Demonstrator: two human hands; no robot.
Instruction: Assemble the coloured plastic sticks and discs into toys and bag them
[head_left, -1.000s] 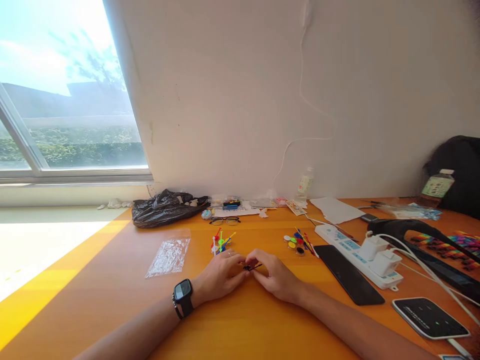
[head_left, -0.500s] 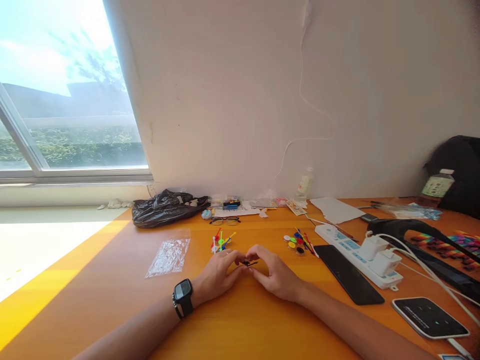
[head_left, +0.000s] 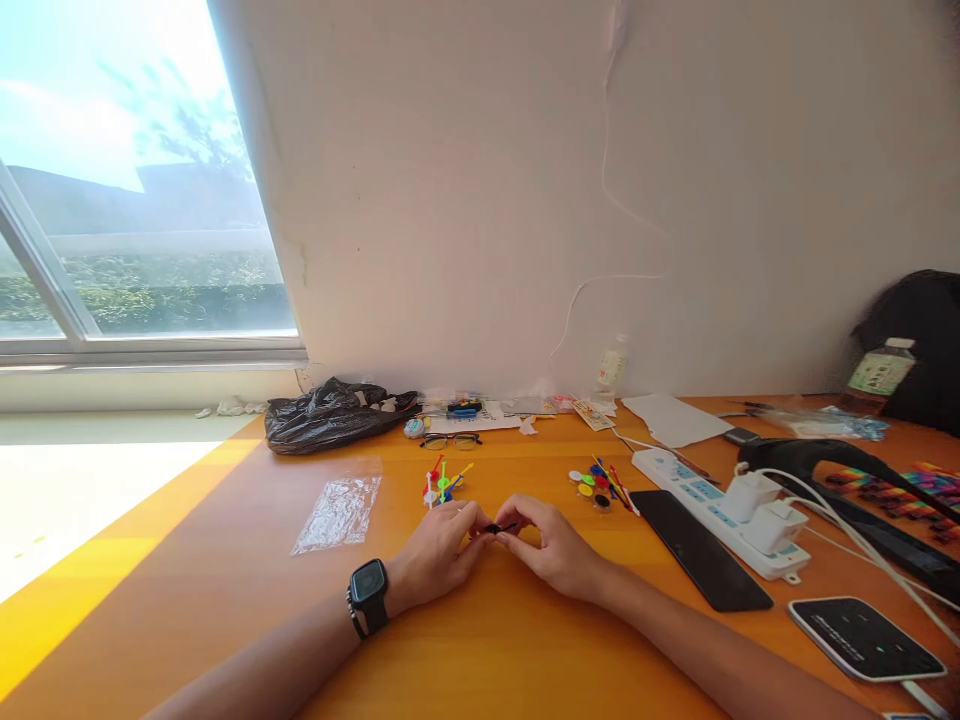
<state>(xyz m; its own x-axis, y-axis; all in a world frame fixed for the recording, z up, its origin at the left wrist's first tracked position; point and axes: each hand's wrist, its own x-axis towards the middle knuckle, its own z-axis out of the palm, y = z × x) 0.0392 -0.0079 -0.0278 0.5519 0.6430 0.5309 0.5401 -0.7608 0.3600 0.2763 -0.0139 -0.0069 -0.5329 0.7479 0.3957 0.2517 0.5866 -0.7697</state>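
Between the fingertips of both hands, above the wooden table (head_left: 465,660), is a small black plastic piece (head_left: 496,529) with a thin arm pointing right. My left hand (head_left: 441,552), wearing a watch (head_left: 367,582), pinches its left side. My right hand (head_left: 556,552) pinches it from the right, thumb and index finger bent. The fingertips hide much of the piece. Just beyond my left hand are several coloured plastic arrows with round bases (head_left: 444,484). Past my right hand lie loose coloured discs (head_left: 584,490) and thin coloured arrow sticks (head_left: 616,485).
A clear plastic bag (head_left: 339,512) lies at left, a black bag (head_left: 334,418) behind it. Glasses (head_left: 451,440) rest near the back. On the right are a black phone (head_left: 697,548), a power strip (head_left: 712,505) with plugs and cables, and a black-topped device (head_left: 866,637).
My fingertips have closed in more tightly around the black piece, which shows less between them. Both hands stay in about the same place; the view has shifted very slightly.
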